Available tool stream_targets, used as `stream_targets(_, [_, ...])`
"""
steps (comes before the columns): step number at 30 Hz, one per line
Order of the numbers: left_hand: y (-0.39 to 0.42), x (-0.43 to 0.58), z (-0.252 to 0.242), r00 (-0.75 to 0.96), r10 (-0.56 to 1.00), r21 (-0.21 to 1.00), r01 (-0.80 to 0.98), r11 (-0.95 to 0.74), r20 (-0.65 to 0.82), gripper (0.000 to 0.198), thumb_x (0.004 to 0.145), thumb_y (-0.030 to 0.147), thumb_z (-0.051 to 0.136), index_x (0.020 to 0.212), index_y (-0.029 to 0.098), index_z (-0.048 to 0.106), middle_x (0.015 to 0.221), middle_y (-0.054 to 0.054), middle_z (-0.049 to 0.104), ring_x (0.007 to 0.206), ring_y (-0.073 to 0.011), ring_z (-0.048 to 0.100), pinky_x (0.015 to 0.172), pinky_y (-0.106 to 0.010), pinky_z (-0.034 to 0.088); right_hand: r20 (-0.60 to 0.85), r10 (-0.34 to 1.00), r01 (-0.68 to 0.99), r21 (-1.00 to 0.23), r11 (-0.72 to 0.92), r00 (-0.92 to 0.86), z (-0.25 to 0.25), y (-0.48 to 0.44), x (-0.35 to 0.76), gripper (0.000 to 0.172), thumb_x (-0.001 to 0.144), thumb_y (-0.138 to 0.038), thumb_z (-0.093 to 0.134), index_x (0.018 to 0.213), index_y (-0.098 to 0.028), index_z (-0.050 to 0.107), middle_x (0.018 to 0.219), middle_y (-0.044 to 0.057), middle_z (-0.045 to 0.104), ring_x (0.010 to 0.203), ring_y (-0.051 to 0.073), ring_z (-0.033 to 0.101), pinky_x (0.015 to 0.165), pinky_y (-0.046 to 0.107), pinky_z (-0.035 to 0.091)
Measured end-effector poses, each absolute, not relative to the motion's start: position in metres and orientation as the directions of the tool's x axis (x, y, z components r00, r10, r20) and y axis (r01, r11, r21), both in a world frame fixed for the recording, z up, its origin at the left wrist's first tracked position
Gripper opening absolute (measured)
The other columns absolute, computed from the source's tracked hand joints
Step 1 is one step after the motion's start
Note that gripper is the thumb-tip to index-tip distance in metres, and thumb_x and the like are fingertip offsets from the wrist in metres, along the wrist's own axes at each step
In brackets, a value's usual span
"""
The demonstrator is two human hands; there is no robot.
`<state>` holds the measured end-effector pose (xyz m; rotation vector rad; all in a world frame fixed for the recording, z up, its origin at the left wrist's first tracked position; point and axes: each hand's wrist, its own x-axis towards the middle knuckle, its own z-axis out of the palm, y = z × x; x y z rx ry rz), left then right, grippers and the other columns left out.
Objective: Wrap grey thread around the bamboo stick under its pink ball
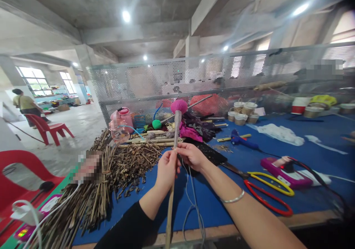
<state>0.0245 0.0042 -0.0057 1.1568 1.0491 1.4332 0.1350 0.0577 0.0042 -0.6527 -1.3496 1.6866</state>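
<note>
My left hand (165, 169) is wrapped round a wooden stick (170, 214), held upright with its lower end toward me. A bright pink ball (179, 106), apparently wound or covered in fabric, tops the stick. Grey yarn (176, 129) covers the stretch between ball and fingers. Just where that wrapping ends, my right hand (192, 155) pinches at the stick, its fingertips on the yarn and close to my left thumb. Loose strands of yarn (199, 215) hang from there down past the table's front edge. Fingertips partly hide the exact grip.
Dried stalks (97, 190) lie in a heap on the left. Scissors (266, 188), a blue glue gun (244, 141) and a purple power strip (288, 173) lie on the right. Paper cups (240, 116) stand before a perforated metal screen (149, 79). A person (27, 105) is far left.
</note>
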Motion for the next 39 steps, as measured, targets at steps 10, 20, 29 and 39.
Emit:
stream_targets(10, [0.004, 0.024, -0.009, -0.004, 0.992, 0.968, -0.217, -0.126, 0.128, 0.04, 0.074, 0.056, 0.052, 0.072, 0.016, 0.049, 0.047, 0.004, 0.052, 0.03, -0.0046, 0.039, 0.03, -0.016, 0.027, 0.091, 0.79, -0.332, -0.932, -0.147, -0.606, -0.001, 0.063, 0.141, 0.029, 0.069, -0.035, 0.069, 0.084, -0.013, 0.059, 0.044, -0.009, 0.038, 0.033, 0.001, 0.017, 0.033, 0.017, 0.007])
stream_targets(20, [0.009, 0.018, -0.013, -0.063, 0.987, 0.989, 0.015, -0.149, 0.149, 0.039, 0.07, 0.053, 0.059, 0.064, 0.017, 0.047, 0.044, 0.006, 0.048, 0.031, -0.0059, 0.042, 0.032, -0.017, 0.027, 0.131, 0.825, -0.342, -0.936, -0.079, -0.549, -0.005, 0.067, 0.139, 0.026, 0.068, -0.033, 0.07, 0.076, -0.012, 0.058, 0.048, -0.007, 0.044, 0.036, 0.002, 0.026, 0.035, 0.017, 0.015])
stream_targets(29, [0.007, 0.019, -0.013, -0.009, 0.996, 0.995, -0.056, -0.089, 0.088, 0.04, 0.069, 0.056, 0.057, 0.07, 0.017, 0.048, 0.041, 0.008, 0.044, 0.028, -0.0049, 0.037, 0.03, -0.016, 0.024, 0.081, 0.859, -0.253, -0.966, -0.058, -0.505, -0.002, 0.065, 0.143, 0.031, 0.065, -0.037, 0.072, 0.072, -0.013, 0.053, 0.041, -0.009, 0.037, 0.033, 0.001, 0.02, 0.034, 0.019, 0.007])
stream_targets(39, [0.007, 0.016, -0.01, 0.086, 0.996, 0.987, -0.157, -0.01, 0.024, 0.042, 0.07, 0.058, 0.054, 0.077, 0.016, 0.052, 0.048, 0.006, 0.049, 0.03, -0.0052, 0.04, 0.03, -0.017, 0.027, 0.119, 0.848, -0.241, -0.971, -0.011, -0.517, -0.006, 0.068, 0.147, 0.03, 0.069, -0.041, 0.067, 0.078, -0.014, 0.055, 0.041, -0.011, 0.031, 0.034, 0.002, 0.013, 0.033, 0.019, 0.005])
